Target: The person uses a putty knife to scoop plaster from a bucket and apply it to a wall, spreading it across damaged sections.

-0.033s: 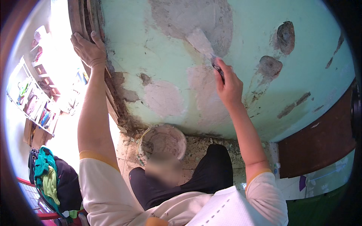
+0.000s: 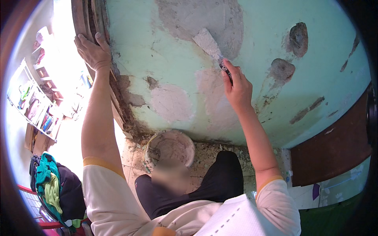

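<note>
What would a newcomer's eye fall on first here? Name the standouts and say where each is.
First, the large grey patch on the pale green wall, top centre, with the putty knife in the right hand at its lower edge. Then the left hand on the wooden frame at upper left, and the smeared bucket at the wall's foot.

Scraper handle [image 2: 225, 70] partly behind right fingers [image 2: 232, 68] — grey patch [image 2: 220, 17] cut off above, bucket [image 2: 173, 143] partly blurred
</note>
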Tool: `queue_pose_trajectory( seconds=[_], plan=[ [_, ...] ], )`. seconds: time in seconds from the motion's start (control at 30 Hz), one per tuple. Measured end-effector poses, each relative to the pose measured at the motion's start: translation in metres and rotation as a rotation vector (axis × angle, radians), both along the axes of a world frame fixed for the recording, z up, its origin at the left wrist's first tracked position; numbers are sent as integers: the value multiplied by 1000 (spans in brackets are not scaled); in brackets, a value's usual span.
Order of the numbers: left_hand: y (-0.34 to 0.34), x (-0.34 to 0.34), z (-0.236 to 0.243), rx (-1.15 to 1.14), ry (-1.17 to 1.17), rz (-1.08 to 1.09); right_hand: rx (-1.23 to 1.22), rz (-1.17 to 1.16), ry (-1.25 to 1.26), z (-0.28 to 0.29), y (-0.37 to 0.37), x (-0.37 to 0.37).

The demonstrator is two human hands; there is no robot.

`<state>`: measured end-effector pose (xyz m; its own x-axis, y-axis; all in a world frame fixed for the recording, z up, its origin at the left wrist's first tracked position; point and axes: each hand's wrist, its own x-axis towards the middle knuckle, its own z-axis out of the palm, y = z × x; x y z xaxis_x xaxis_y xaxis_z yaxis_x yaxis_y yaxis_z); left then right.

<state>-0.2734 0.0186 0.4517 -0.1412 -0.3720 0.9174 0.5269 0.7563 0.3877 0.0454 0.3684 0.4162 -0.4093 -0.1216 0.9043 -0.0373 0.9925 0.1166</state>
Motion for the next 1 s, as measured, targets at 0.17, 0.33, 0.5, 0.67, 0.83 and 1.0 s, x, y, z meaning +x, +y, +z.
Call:
queue_pose_trajectory(
  seconds=[0.17, 0.33, 0.5, 0.67, 0.83, 1.0],
  plan=[
    [-4, -1, -3, -11, 39, 2, -135, -62, -106, -39, 27, 41],
    [-1, 4, 0, 2, 36, -27, -95, 78, -43, -28, 11, 35],
    [0, 0, 1, -13, 44, 11, -117, 12, -36, -7, -10, 0],
    [-6, 3, -5, -19, 47, 21, -194, -23, -61, -50, 32, 55],
    [-3, -5, -4, -29, 48, 17, -103, 65, 36, -17, 16, 22],
    [-1, -2, -1, -4, 44, -2, -131, -23, 17, -24, 10, 1]
  ],
)
